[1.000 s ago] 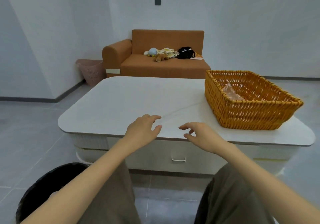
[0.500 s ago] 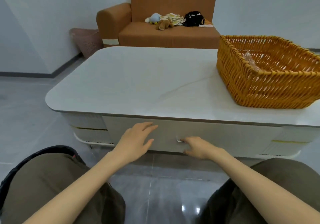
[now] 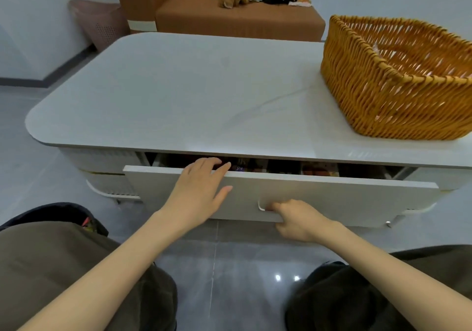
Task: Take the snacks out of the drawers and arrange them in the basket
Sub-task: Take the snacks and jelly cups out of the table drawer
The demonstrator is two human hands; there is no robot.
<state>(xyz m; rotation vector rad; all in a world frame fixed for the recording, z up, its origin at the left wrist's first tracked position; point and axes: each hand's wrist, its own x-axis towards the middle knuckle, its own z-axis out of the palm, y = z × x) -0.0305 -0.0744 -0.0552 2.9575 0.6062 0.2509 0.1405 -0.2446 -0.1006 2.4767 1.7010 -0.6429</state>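
The white drawer (image 3: 332, 197) under the tabletop stands pulled out a little. Dark snack packets (image 3: 316, 171) show in the narrow gap, mostly hidden by the tabletop. My right hand (image 3: 296, 218) grips the drawer handle (image 3: 261, 206) on the front panel. My left hand (image 3: 199, 190) lies open on the front panel, its fingertips over the top edge. The orange wicker basket (image 3: 383, 95) sits on the table's right side with something pale and blurred inside.
The white table (image 3: 191, 88) fills the middle. An orange sofa (image 3: 229, 16) with soft toys and a black bag stands behind it. A pink bin (image 3: 102, 24) leans at the wall, left. My knees are close to the drawer front.
My hands dropped from the tabletop to the drawer front. The right hand took the handle and the drawer slid out slightly; the left hand reached its top edge.
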